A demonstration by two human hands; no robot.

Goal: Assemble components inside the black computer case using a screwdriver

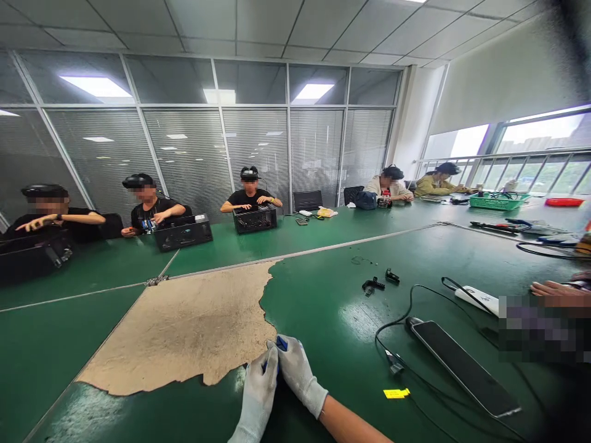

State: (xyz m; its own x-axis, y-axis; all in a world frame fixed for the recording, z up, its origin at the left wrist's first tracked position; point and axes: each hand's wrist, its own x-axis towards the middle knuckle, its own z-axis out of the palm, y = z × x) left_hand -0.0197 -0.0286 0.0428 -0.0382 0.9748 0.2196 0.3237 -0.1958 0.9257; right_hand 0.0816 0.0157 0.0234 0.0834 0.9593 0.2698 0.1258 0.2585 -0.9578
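Note:
Both of my hands wear pale grey-white gloves and meet low in the middle of the view, at the torn edge of the tan bare patch (pixel 184 326) on the green table (pixel 314 295). My left hand (pixel 261 384) has its fingers closed, thumb pointing forward. Touching it at the fingertips, my right hand (pixel 295 369) is closed too, fingers bent inward. Small dark blue areas show between the fingers; I cannot tell whether they belong to an object or to the gloves. Whatever the fingers pinch is hidden.
Right of my hands lie a black phone-like slab (pixel 462 363), black cables (pixel 383 329), a yellow tag (pixel 396 394) and small black parts (pixel 373 284). A person's hand (pixel 558 289) is at the right edge. Across the table, several people work, some at black cases (pixel 255 220); a green basket (pixel 498 200) stands far right.

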